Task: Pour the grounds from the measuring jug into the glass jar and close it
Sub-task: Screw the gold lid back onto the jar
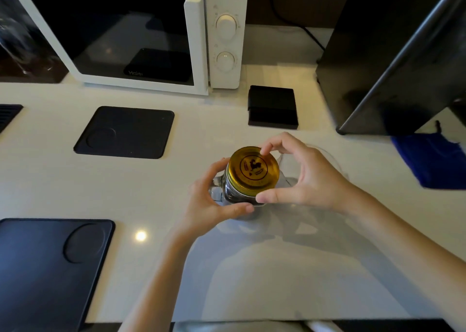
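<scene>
A glass jar (235, 197) with a side handle stands on the white counter, dark grounds showing through its wall. A gold lid (254, 167) sits on its mouth. My left hand (210, 200) wraps the jar's body from the left. My right hand (301, 178) curls around the lid from the right, forefinger on its far rim and thumb at its near edge. A clear measuring jug (327, 160) stands just behind my right hand, mostly hidden by it.
A white microwave (141, 34) stands at the back. Black mats lie at left centre (126, 132) and front left (50, 268). A black coaster stack (272, 108) sits behind the jar, a dark appliance (393, 54) at the right, a blue cloth (433, 163) beside it.
</scene>
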